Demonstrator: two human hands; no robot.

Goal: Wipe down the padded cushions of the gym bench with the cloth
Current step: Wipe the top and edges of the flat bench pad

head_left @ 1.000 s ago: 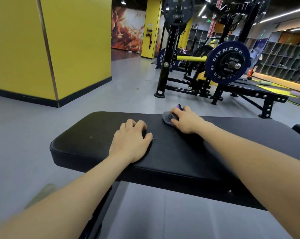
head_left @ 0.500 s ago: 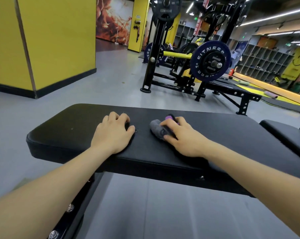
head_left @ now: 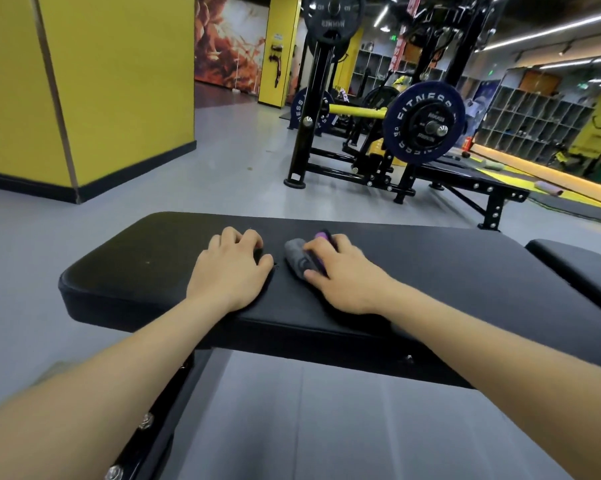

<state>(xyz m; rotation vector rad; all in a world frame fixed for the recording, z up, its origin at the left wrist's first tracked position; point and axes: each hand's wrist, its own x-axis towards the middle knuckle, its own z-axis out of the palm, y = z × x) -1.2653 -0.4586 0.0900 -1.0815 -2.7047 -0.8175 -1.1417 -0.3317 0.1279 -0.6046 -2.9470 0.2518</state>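
A black padded bench cushion [head_left: 448, 271] stretches across the middle of the view. My right hand [head_left: 344, 275] presses a bunched grey and purple cloth [head_left: 297, 256] onto the pad, fingers curled over it. Just left of the cloth, my left hand [head_left: 231, 271] rests palm down on the cushion, its fingers bent and holding nothing. A second black cushion [head_left: 576, 261] begins at the right edge, split from the first by a gap.
The bench's black steel frame [head_left: 146, 441] with bolts runs down at the lower left. A black rack [head_left: 309, 133] with a blue weight plate [head_left: 425, 123] stands beyond the bench. A yellow pillar [head_left: 95, 81] rises at the left over grey floor.
My right hand has dragged the cloth from the pad's far edge toward me and to the left, ending close beside my left hand. The left hand stays planted on the cushion.
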